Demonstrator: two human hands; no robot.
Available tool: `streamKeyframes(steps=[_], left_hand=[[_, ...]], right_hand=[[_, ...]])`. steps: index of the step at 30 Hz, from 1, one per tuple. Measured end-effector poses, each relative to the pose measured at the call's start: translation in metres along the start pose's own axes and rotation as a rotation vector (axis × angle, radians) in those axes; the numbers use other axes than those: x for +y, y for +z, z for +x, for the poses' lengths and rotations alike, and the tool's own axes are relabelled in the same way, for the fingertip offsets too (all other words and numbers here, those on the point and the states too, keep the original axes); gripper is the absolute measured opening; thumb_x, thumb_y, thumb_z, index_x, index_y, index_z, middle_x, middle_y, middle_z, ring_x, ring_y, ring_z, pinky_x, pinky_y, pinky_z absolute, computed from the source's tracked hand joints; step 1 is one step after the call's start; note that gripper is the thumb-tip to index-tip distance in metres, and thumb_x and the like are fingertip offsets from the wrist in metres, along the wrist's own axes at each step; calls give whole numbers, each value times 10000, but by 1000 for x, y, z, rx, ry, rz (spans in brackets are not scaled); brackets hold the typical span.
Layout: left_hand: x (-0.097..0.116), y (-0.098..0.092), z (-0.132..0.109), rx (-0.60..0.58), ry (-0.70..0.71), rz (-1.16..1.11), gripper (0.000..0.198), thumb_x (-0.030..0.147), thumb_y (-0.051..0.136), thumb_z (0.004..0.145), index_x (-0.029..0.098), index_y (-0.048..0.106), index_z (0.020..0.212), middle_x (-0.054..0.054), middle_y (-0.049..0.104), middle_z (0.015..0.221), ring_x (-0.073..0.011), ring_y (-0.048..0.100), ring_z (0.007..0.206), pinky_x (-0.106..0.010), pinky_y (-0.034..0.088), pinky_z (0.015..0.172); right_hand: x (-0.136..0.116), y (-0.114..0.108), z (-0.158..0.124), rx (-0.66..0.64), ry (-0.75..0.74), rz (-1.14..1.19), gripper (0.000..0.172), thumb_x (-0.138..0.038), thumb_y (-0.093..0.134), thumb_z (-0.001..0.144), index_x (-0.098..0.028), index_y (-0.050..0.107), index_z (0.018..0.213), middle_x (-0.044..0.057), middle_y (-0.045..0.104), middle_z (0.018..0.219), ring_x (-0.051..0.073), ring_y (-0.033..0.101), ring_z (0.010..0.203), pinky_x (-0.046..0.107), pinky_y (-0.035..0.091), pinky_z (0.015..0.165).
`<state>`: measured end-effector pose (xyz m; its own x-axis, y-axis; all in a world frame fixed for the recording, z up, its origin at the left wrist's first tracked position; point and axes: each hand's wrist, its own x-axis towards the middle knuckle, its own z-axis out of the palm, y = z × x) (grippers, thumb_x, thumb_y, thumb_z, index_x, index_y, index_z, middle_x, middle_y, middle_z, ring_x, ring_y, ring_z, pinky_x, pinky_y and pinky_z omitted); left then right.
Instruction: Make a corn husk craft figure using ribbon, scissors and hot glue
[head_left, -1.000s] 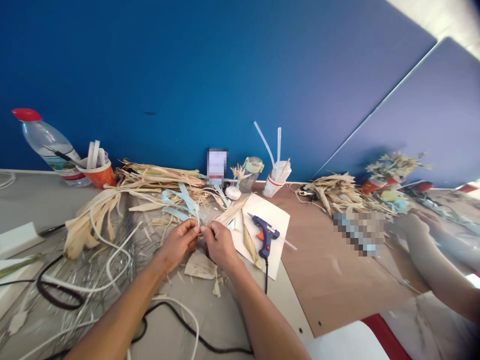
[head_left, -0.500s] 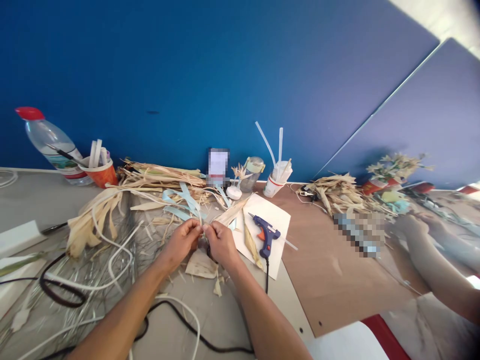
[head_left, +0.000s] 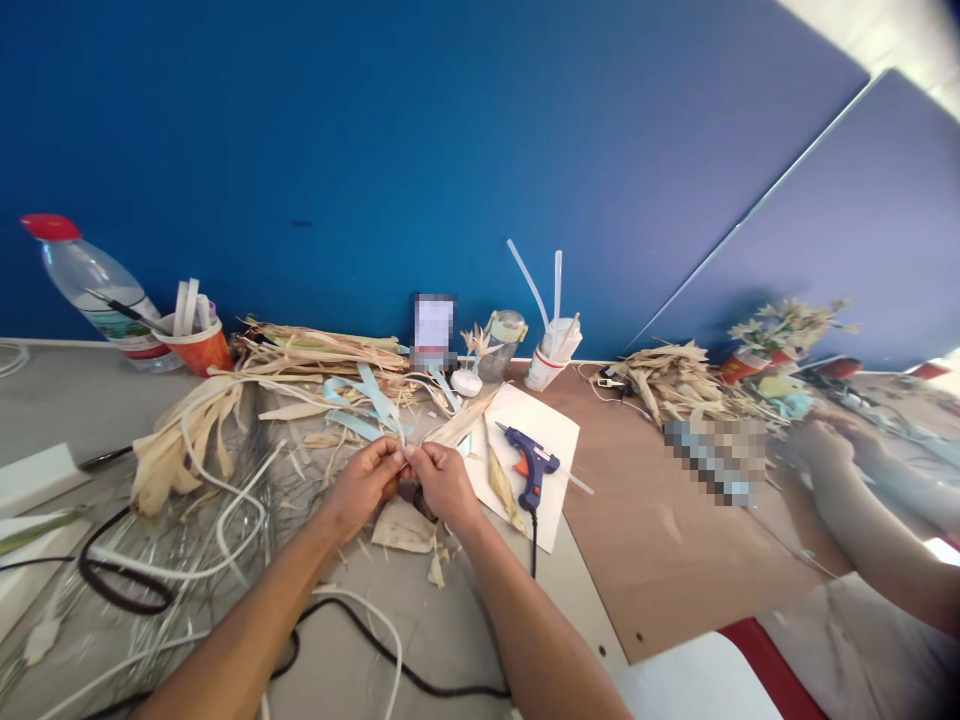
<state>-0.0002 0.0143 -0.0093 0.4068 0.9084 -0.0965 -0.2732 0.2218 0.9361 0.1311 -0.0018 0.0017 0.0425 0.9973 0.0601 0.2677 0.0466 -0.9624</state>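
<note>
My left hand [head_left: 375, 472] and my right hand [head_left: 439, 478] meet fingertip to fingertip over the work table. Both are closed in a pinch on a thin pale strip [head_left: 403, 430], whose upper end shows above the fingers; the rest of it is hidden. Just below them lies a piece of dried corn husk [head_left: 403, 528] with small scraps beside it. Light blue ribbon [head_left: 382, 400] curls behind my left hand. To the right of my right hand, a blue glue gun [head_left: 534, 465] rests on a white sheet [head_left: 559, 430], alongside a long husk [head_left: 499, 475].
A heap of corn husks [head_left: 322, 350] lies along the blue partition. White cable [head_left: 225, 520] and thin wires cover the left side. A bottle [head_left: 97, 280] and paper cups [head_left: 547, 370] stand at the back. Another person's arm [head_left: 862, 520] is at right.
The view has shifted very slightly. My hands stay pinched together in nearly the same place, with only small finger movement.
</note>
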Motion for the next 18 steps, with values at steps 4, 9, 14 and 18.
streamKeyframes(steps=[4, 9, 14, 18], left_hand=[[5, 2, -2, -3, -5, 18, 283, 407, 673, 743, 152, 549, 744, 25, 533, 603, -52, 352, 462, -191, 213, 435], [9, 3, -3, -2, -32, 35, 307, 413, 710, 695, 155, 549, 735, 38, 524, 574, -49, 345, 446, -190, 225, 432], [10, 0, -3, -7, -71, 79, 306, 410, 701, 701, 165, 520, 726, 49, 493, 563, -57, 356, 452, -188, 237, 429], [12, -2, -5, -31, -143, 80, 345, 399, 709, 698, 193, 503, 884, 60, 504, 581, -66, 382, 455, -184, 252, 434]], right_hand=[[-3, -3, 0, -52, 29, 81, 373, -393, 497, 815, -177, 492, 511, -47, 432, 475, 90, 368, 484, 221, 303, 501], [-5, -5, -1, -107, 69, 185, 367, -388, 501, 802, -180, 449, 505, -68, 379, 449, 72, 300, 446, 216, 267, 470], [-2, -4, 1, -109, 98, 183, 362, -396, 533, 781, -173, 460, 505, -69, 392, 449, 63, 299, 440, 209, 251, 454], [1, -7, 1, -182, 133, 229, 357, -431, 570, 754, -166, 489, 529, -68, 419, 450, 54, 310, 425, 196, 246, 431]])
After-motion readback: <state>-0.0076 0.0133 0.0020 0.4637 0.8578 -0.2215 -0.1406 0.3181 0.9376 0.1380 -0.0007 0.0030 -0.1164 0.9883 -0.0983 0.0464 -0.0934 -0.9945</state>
